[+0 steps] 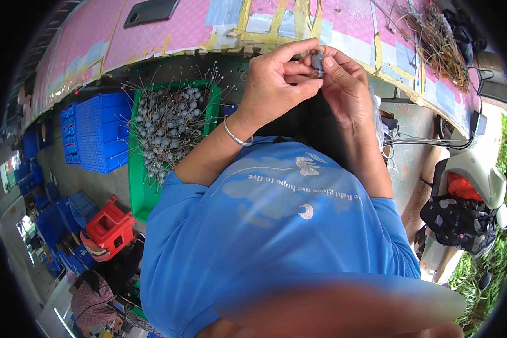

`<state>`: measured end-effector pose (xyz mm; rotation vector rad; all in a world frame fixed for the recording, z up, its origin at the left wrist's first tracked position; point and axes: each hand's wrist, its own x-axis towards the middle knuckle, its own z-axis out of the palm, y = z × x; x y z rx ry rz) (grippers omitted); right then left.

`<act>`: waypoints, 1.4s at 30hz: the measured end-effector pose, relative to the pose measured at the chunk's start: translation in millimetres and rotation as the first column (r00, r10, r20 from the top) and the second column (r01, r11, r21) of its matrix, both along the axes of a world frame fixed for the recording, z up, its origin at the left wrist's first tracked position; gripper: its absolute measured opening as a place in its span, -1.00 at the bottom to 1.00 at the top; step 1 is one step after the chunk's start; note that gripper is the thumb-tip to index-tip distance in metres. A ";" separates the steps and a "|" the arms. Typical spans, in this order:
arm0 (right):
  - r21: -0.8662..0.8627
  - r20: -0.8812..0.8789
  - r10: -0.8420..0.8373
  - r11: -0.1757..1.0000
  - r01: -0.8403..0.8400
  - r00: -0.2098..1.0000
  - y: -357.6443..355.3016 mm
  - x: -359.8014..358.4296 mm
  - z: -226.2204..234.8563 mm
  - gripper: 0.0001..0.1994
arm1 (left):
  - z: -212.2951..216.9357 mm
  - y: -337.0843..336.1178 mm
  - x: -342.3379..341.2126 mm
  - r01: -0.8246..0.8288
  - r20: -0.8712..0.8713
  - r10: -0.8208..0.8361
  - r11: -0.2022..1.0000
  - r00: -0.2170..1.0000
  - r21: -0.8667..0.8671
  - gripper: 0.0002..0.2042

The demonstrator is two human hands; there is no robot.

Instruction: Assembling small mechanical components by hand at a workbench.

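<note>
Just off the table's near edge, my two hands meet around a small grey rounded piece (318,63). My right hand (348,84) pinches it between thumb and fingers. My left hand (279,76), below a silver bangle, is closed with its fingertips against the piece's other side. The fingers cover part of the piece, so its full shape is hidden. Beside my left forearm is a green crate (137,191) holding many grey balls (169,121) on thin wires, several sticking out past its rim.
The table (186,36) has a pink patterned cover patched with tape. On it lie a dark phone (150,12) at the left and a bundle of brown wires (442,48) at the right. Blue crates (104,132) and a red plastic stool (108,228) stand left; black cables (434,141) hang right.
</note>
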<state>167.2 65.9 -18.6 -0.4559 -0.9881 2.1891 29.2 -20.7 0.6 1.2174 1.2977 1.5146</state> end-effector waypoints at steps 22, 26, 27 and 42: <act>0.380 0.128 -0.052 0.925 0.000 0.990 5.4 17.6 4.2 -0.79 | 0.6 -15.1 -17.3 -0.027 -0.068 0.038 0.988 0.997 0.152 -0.83; 0.467 0.149 0.012 0.881 -0.081 0.989 11.7 18.4 3.8 -0.81 | -0.6 -14.9 -16.4 -0.052 -0.056 0.059 0.991 0.997 0.126 -0.82; 0.481 0.155 0.037 0.870 -0.108 0.987 13.4 18.3 2.4 -0.82 | -3.0 -14.8 -18.7 -0.014 -0.114 0.031 0.989 0.993 0.150 -0.82; 0.260 0.383 0.198 0.914 -0.311 0.902 -15.6 -25.2 -5.0 -0.69 | -13.1 -97.0 -82.9 -0.268 -0.208 0.247 0.960 0.947 -0.082 -0.76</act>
